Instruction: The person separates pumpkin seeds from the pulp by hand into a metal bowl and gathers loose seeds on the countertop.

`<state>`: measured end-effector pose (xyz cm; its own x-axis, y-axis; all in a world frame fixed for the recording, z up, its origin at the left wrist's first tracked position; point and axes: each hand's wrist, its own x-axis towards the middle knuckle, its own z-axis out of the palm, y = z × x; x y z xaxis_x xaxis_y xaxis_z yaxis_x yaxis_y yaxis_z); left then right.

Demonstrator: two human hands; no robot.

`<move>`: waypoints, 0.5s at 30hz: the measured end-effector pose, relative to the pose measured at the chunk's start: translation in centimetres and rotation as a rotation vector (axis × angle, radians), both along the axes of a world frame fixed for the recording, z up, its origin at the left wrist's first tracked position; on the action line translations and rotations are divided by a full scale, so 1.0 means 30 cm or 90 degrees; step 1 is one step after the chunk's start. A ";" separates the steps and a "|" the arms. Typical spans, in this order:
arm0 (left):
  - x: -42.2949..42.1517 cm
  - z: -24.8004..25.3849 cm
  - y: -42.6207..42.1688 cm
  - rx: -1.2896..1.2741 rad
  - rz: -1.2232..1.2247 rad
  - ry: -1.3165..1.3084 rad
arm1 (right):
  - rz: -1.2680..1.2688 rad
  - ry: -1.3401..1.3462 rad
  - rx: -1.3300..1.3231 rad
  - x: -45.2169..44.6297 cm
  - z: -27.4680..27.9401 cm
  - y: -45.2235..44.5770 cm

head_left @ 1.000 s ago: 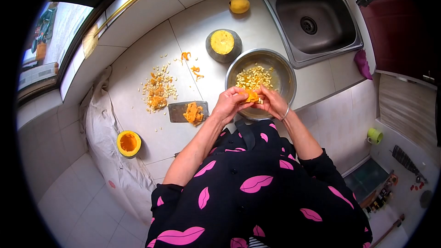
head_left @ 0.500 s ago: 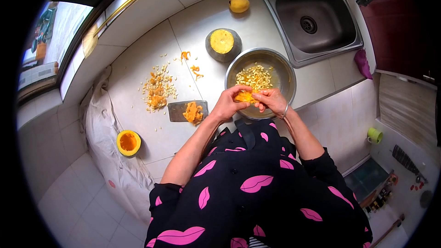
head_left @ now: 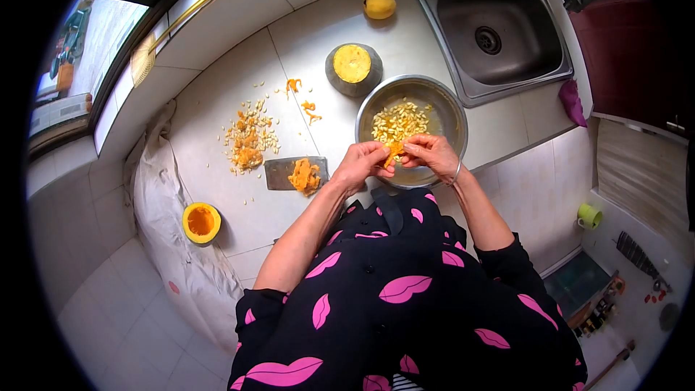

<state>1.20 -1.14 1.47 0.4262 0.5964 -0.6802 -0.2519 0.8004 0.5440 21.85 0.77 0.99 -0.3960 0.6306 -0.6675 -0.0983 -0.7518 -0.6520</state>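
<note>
Over the near rim of a metal bowl (head_left: 455, 119), my left hand (head_left: 362, 165) and my right hand (head_left: 432, 156) meet fingertip to fingertip. Both are closed on a small piece of orange pumpkin pulp (head_left: 393, 150) held between them. Pale pumpkin seeds (head_left: 399, 122) lie inside the bowl under my fingers. To the left, a cleaver blade (head_left: 278, 174) rests flat on the counter with a lump of pulp (head_left: 305, 177) on it. Beyond it spreads a loose heap of seeds and pulp (head_left: 248, 139).
A cut pumpkin piece (head_left: 352, 66) stands behind the bowl, and a yellow fruit (head_left: 379, 6) lies farther back. The hollowed pumpkin part (head_left: 200, 223) sits at the left beside a white cloth (head_left: 170, 203). A steel sink (head_left: 499, 36) is at the back right, with a purple cloth (head_left: 572, 103) by its corner.
The pulp between my fingers looks smaller and narrower now. My right hand's fingers have shifted slightly up and closer to the left hand's. The counter things stay put.
</note>
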 end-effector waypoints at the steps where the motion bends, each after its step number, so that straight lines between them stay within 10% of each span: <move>1: 0.001 0.005 0.002 -0.006 0.006 -0.001 | 0.002 0.007 -0.001 -0.003 0.004 0.001; 15: 0.003 0.001 -0.022 0.154 -0.005 0.108 | 0.009 0.027 0.004 -0.012 -0.022 -0.001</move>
<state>1.27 -1.80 1.49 0.3236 0.7468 -0.5810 -0.1359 0.6444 0.7525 21.50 0.73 0.34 -0.4327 0.6282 -0.6466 -0.1146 -0.7498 -0.6517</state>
